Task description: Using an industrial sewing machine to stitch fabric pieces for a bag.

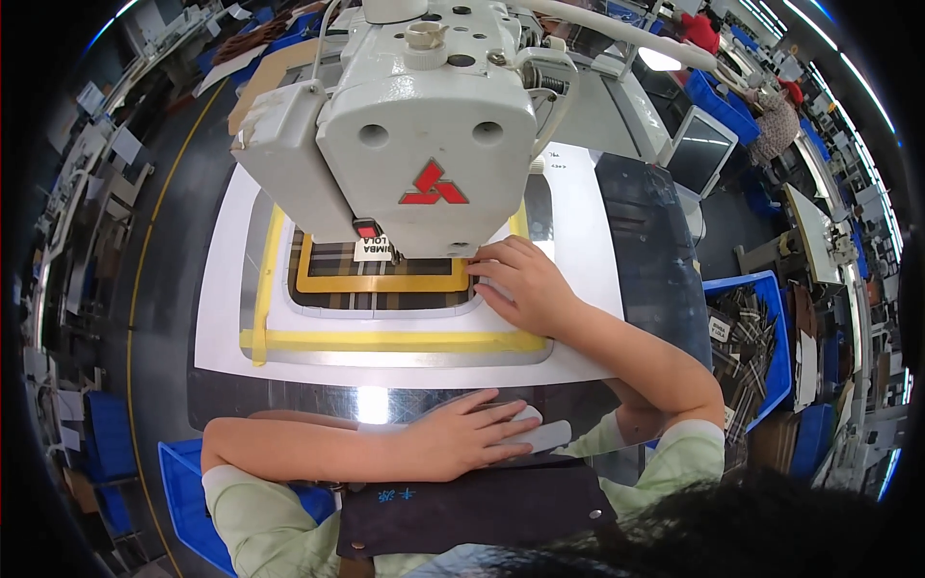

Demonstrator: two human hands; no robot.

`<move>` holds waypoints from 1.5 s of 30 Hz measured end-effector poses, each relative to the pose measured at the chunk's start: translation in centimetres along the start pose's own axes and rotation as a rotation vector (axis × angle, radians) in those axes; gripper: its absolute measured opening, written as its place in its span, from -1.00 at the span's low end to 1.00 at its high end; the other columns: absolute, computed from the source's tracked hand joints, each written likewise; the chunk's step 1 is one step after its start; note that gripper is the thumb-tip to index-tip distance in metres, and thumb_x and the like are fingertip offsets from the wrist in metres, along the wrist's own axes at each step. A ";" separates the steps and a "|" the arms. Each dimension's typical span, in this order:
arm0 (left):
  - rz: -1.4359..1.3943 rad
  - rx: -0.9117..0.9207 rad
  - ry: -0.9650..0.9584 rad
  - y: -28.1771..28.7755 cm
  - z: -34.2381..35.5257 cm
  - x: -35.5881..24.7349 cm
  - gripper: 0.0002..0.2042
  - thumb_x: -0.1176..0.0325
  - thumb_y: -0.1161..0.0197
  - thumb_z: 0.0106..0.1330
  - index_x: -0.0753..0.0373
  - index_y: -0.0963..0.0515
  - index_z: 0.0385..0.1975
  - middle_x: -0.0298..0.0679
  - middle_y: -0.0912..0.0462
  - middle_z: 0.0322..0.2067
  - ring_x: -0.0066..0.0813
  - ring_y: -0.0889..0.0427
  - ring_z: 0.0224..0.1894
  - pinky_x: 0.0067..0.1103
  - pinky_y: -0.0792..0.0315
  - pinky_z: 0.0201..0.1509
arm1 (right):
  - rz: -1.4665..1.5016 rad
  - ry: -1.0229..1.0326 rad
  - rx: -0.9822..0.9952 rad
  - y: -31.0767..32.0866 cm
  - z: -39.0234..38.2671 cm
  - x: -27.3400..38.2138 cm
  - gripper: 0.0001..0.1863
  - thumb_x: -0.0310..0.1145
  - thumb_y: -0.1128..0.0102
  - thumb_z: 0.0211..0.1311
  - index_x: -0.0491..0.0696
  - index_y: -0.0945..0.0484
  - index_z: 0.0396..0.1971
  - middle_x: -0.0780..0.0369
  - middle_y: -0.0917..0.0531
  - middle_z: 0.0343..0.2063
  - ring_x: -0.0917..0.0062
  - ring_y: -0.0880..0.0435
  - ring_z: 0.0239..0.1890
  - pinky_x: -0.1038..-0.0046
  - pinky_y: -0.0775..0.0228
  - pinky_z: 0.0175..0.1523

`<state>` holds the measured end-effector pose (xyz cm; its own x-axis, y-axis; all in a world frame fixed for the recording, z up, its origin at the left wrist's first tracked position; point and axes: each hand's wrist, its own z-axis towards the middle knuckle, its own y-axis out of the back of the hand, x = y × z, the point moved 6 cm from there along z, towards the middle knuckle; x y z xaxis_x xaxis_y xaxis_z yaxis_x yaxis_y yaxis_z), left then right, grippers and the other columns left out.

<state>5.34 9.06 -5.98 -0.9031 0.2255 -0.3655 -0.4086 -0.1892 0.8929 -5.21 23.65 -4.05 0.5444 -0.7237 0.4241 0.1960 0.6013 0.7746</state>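
Under the white sewing machine head lies a piece of brown plaid fabric with a white printed label on it. A yellow rectangular frame lies over the fabric, its far side hidden by the machine. My right hand has its fingertips at the frame's right edge, thumb and fingers apart. Near the table's front edge, my left hand lies flat with fingers spread, the fingertips over a pale grey rounded thing that I cannot make out.
A white sheet and a metal plate edged with yellow tape surround the fabric on the dark glossy table. At right stands a blue bin of plaid pieces; another blue bin is at lower left. A person is far right.
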 end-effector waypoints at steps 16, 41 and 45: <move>0.004 -0.002 0.159 4.1 0.6 3.1 -0.55 0.28 -0.22 0.14 0.07 -0.39 0.08 -0.27 -0.40 0.13 -0.32 -0.44 0.10 -0.44 -0.34 0.12 | -0.165 -0.361 0.187 4.6 -4.6 -4.0 -0.40 -0.20 -0.31 -0.06 -0.12 -0.46 0.04 0.22 -0.44 0.12 0.37 -0.33 0.19 0.31 -0.06 0.29; 0.070 -0.362 0.187 8.0 -0.4 3.9 -0.66 0.41 -0.32 0.02 0.15 -0.53 -0.15 -0.30 -0.58 -0.13 -0.33 -0.56 -0.06 -0.43 -0.45 -0.04 | 0.249 -0.789 -0.631 14.0 -12.8 -9.8 -0.89 -0.43 -0.07 0.27 -0.17 -0.49 -0.35 0.24 -0.58 -0.32 0.60 -0.61 -0.30 0.57 -0.49 -0.26; -0.037 -0.358 0.272 8.7 2.7 4.3 -0.54 0.40 -0.32 0.04 0.18 -0.43 0.00 -0.22 -0.51 -0.01 -0.23 -0.51 0.01 -0.40 -0.42 0.00 | 0.481 -0.631 -0.916 16.9 -11.3 -7.2 -0.89 -0.42 -0.01 0.32 -0.12 -0.48 -0.26 0.27 -0.54 -0.17 0.70 -0.55 -0.26 0.61 -0.44 -0.22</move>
<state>-1.75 10.98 0.91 -0.8693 -0.0124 -0.4941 -0.4179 -0.5154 0.7481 3.43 42.85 0.73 0.2772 -0.2445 0.9292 0.7265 0.6862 -0.0362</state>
